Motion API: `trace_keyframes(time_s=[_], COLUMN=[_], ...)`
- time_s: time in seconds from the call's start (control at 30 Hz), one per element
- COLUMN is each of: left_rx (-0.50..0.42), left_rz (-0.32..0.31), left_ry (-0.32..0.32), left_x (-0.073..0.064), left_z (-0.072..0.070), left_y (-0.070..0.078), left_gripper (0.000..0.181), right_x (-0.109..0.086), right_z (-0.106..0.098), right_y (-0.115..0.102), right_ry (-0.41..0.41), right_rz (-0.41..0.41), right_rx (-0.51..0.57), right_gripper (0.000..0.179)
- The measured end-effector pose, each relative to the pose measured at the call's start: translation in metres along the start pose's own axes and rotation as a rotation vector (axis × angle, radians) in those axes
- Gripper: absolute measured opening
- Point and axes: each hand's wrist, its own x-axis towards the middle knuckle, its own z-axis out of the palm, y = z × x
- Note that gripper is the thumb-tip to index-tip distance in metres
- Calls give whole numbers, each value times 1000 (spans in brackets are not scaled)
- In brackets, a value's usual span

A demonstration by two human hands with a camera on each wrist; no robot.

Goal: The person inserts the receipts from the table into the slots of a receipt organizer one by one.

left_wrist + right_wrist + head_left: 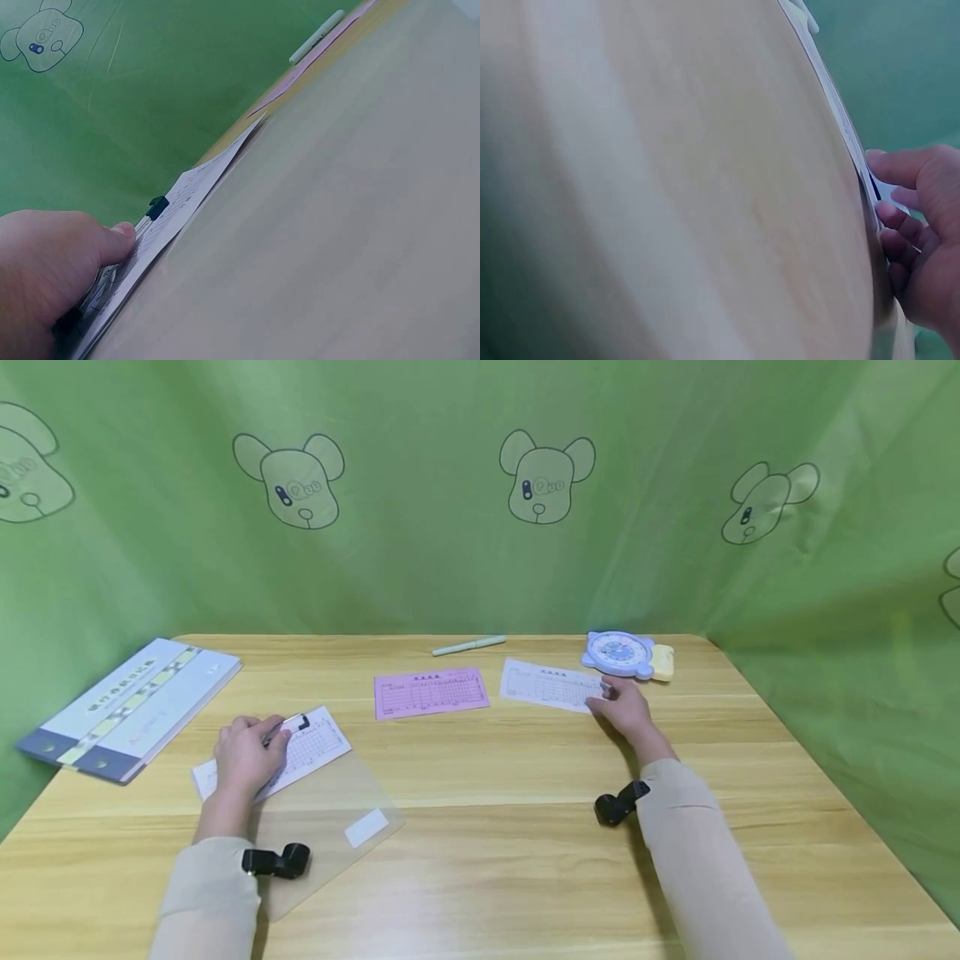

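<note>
A clear clipboard (330, 814) lies at the left front, a white printed form (318, 745) under its metal clip (294, 724). My left hand (247, 756) grips this clip, thumb on the form's side; its black end (157, 207) shows beyond the thumb in the left wrist view. Farther right, my right hand (626, 708) pinches the right end of a second white printed form (543, 683) on the table. In the right wrist view that form is edge-on beside the fingertips (877, 161), and the other fingers are curled. A pink printed form (431, 693) lies between the hands.
A pale green pen (468, 646) lies near the back edge. A blue toy-like clock (618, 653) with a yellow part stands just beyond my right hand. At the left edge is a thick folder (142, 702). Green curtain (427, 527) surrounds the wooden table (510, 860).
</note>
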Motion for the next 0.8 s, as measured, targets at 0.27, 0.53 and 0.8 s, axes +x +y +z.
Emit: trace_keyframes(time_s=[0.27, 0.53, 0.8], left_rx=[-1, 16, 13], left_rz=[1, 7, 9], left_ry=[10, 25, 17], left_x=[-1, 0, 0], left_z=[1, 2, 1], left_y=[0, -1, -1], left_gripper=[37, 36, 36], right_x=[0, -2, -3], right_z=[0, -1, 0], right_y=[-3, -7, -6], right_ry=[-70, -107, -67], right_rz=[53, 83, 87], right_rx=[-155, -201, -226], right_gripper=[54, 73, 67])
